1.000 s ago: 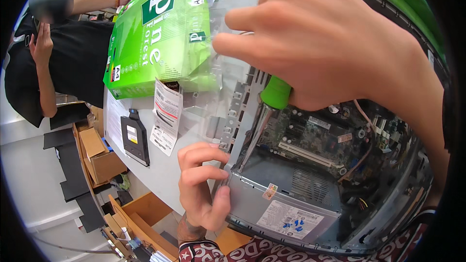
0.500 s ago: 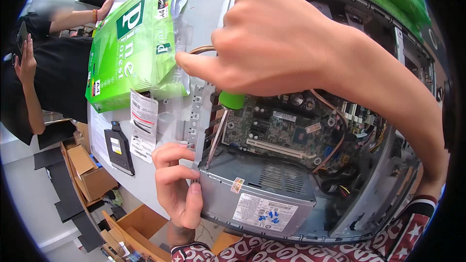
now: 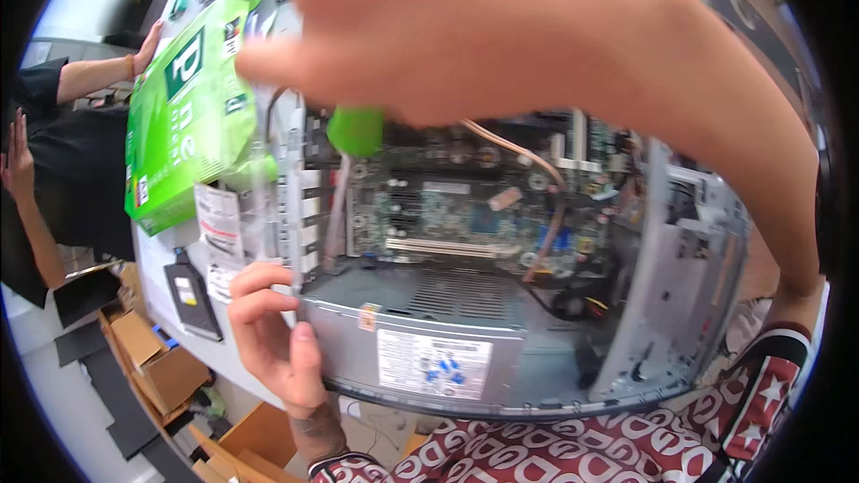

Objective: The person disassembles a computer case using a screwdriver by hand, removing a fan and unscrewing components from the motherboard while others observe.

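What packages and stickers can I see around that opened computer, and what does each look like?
Green package: flat on the table left of the computer case, bright green with white and dark patches.
White sticker: on the grey power supply box at the case's near edge, rectangular, with blue marks.
Small orange-and-white sticker: the same box's top corner.
White paper labels: below the package.

Green paper-ream package [image 3: 183,121], lying flat on the white desk [image 3: 157,282], upper left. Two white printed labels [image 3: 219,219] just below it. Small black flat device [image 3: 191,293] near the desk edge. Open cardboard boxes [image 3: 157,362] on the floor beneath. Another person in a black shirt [image 3: 72,188] at the far left, one hand [image 3: 148,40] on the desk.
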Demonstrator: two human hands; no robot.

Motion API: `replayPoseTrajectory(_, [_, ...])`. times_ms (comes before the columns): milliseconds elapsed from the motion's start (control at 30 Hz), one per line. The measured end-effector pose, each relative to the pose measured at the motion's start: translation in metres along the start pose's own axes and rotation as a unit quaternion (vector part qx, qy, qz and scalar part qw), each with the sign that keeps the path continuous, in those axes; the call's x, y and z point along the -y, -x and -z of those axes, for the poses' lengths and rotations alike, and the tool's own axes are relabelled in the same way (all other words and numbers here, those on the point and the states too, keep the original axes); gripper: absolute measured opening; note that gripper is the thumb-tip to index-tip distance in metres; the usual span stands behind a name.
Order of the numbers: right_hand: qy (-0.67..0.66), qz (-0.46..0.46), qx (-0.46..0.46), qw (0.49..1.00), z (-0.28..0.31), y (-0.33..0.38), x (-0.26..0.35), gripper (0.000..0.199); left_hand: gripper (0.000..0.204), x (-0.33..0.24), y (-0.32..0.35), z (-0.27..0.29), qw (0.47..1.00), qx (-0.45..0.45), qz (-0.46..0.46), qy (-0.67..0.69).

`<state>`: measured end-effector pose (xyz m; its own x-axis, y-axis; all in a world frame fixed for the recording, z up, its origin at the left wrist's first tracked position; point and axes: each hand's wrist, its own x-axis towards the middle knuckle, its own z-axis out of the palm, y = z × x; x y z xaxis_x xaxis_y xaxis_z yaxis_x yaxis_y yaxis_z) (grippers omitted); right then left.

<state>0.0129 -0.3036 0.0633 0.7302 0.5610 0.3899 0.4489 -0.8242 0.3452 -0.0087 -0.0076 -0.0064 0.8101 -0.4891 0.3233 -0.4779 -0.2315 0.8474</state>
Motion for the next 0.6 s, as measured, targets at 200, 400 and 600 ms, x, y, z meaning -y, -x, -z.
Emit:
replayPoseTrajectory(200, [-0.023, -0.250, -0.117, 0.961, 0.078, 0.118, -0.052, 0.042, 0.030, 0.008, 0.001, 0.010, 1.000, 0.021, -0.010, -0.019])
replayPoseTrajectory(400, [-0.025, -0.619, -0.155, 0.770, 0.146, 0.263, -0.020, 0.027, 0.030, 0.011, -0.003, 0.015, 0.997, 0.049, -0.046, -0.037])
replayPoseTrajectory(600, [-0.194, -0.663, -0.224, 0.687, 0.164, 0.336, 0.039, 0.025, 0.026, -0.026, -0.014, 0.012, 0.969, 0.034, -0.065, -0.238])
